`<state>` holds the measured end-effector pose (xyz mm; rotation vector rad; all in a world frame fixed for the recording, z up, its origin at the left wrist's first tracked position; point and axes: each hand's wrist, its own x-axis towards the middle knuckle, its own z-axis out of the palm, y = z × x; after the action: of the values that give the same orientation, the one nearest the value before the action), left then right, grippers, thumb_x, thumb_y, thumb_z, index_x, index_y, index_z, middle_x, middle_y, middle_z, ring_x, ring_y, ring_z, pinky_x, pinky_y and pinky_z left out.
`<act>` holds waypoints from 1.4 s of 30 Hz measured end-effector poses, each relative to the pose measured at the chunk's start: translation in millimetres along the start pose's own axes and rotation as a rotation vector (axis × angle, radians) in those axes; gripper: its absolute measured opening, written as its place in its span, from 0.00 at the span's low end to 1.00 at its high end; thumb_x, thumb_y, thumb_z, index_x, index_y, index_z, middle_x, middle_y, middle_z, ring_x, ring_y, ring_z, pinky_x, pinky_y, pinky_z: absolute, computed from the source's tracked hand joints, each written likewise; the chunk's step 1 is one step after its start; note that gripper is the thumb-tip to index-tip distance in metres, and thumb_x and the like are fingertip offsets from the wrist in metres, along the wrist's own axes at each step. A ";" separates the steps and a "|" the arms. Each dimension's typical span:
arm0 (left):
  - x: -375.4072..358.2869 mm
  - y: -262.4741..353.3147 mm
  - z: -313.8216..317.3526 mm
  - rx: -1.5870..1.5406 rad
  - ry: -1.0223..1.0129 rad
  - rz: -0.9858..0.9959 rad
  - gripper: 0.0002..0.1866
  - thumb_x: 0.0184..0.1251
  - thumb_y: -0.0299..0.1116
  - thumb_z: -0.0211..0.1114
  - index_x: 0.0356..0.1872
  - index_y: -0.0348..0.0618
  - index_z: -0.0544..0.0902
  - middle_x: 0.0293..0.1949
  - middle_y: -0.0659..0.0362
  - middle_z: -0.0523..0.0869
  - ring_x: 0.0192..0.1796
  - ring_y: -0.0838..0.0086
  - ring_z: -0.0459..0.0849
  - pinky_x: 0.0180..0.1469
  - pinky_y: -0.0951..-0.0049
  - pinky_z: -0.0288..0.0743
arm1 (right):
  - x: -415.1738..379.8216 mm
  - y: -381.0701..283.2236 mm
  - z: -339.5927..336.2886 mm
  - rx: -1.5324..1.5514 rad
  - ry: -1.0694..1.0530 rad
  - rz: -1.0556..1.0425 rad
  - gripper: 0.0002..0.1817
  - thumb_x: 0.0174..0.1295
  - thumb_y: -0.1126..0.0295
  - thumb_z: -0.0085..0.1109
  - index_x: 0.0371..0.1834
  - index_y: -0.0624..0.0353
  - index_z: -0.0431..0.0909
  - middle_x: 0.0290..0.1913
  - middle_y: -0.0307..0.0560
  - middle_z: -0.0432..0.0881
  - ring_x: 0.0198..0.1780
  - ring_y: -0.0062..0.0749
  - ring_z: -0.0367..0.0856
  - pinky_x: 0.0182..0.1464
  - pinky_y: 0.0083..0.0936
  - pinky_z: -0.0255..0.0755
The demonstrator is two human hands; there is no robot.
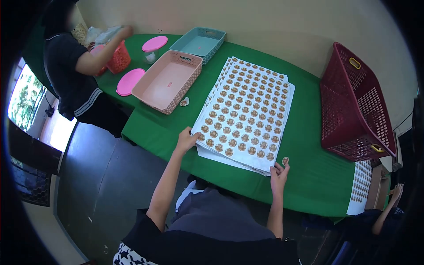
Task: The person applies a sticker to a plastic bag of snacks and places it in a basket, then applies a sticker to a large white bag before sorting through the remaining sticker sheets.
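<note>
Peeling looks under way: the left hand presses flat, ungrasping, on the near-left corner of the sticker sheets stacked on the green tabletop, while the right hand pinches one sticker just off their near-right corner, which next needs somewhere to stick.
</note>
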<state>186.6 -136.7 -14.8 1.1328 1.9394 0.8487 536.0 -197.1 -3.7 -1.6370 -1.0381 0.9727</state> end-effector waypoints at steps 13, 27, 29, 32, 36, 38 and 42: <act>-23.2 91.2 -6.8 -1.053 -0.332 0.003 0.10 0.62 0.30 0.54 0.42 0.39 0.70 0.37 0.58 0.79 0.32 0.79 0.77 0.32 0.82 0.73 | -23.2 -35.1 60.6 -0.640 -0.202 -0.782 0.50 0.35 0.63 0.68 0.63 0.58 0.48 0.60 0.52 0.57 0.62 0.45 0.53 0.62 0.47 0.43; -21.2 68.5 -3.7 -1.040 -0.278 -0.038 0.09 0.62 0.32 0.56 0.37 0.40 0.68 0.33 0.59 0.77 0.29 0.80 0.75 0.35 0.79 0.73 | 18.1 -29.0 84.2 -0.754 -0.613 -0.801 0.49 0.39 0.72 0.66 0.65 0.52 0.46 0.50 0.52 0.66 0.53 0.45 0.66 0.57 0.41 0.59; -19.6 70.3 -0.9 -1.056 -0.268 -0.030 0.09 0.62 0.32 0.56 0.38 0.39 0.68 0.32 0.58 0.77 0.29 0.79 0.75 0.35 0.79 0.74 | 18.8 -32.1 84.3 -0.774 -0.650 -0.778 0.49 0.39 0.73 0.66 0.66 0.52 0.45 0.50 0.53 0.66 0.52 0.46 0.67 0.55 0.41 0.61; -17.8 70.2 -0.2 -1.073 -0.251 -0.021 0.10 0.62 0.32 0.56 0.38 0.38 0.67 0.30 0.59 0.76 0.29 0.79 0.75 0.35 0.78 0.74 | 17.5 -38.5 86.9 -0.815 -0.712 -0.720 0.49 0.39 0.76 0.64 0.66 0.52 0.44 0.50 0.53 0.66 0.50 0.48 0.69 0.52 0.41 0.65; -17.2 60.4 0.5 -1.061 -0.239 -0.072 0.12 0.61 0.36 0.58 0.38 0.41 0.68 0.35 0.58 0.76 0.29 0.79 0.74 0.35 0.79 0.73 | 10.1 -40.5 95.8 -0.970 -0.741 -0.715 0.45 0.42 0.79 0.57 0.66 0.53 0.44 0.48 0.54 0.67 0.49 0.51 0.69 0.48 0.41 0.68; -21.1 49.8 -2.6 -1.091 -0.226 -0.075 0.18 0.60 0.40 0.59 0.43 0.39 0.67 0.39 0.56 0.74 0.31 0.76 0.74 0.37 0.78 0.73 | 10.7 -30.9 98.8 -0.957 -0.696 -0.788 0.44 0.43 0.81 0.54 0.66 0.52 0.44 0.47 0.55 0.68 0.47 0.52 0.70 0.46 0.42 0.69; -53.7 34.1 -7.5 -1.156 0.070 -0.317 0.39 0.56 0.53 0.60 0.57 0.30 0.58 0.49 0.48 0.67 0.42 0.68 0.73 0.47 0.69 0.71 | 21.9 -31.0 96.9 -0.855 -0.708 -0.734 0.43 0.42 0.81 0.51 0.65 0.52 0.44 0.49 0.57 0.72 0.44 0.54 0.74 0.41 0.43 0.72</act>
<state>213.6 -172.9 30.6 0.1016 1.2238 1.5117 447.6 -142.3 -0.9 -1.2901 -2.5759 0.6037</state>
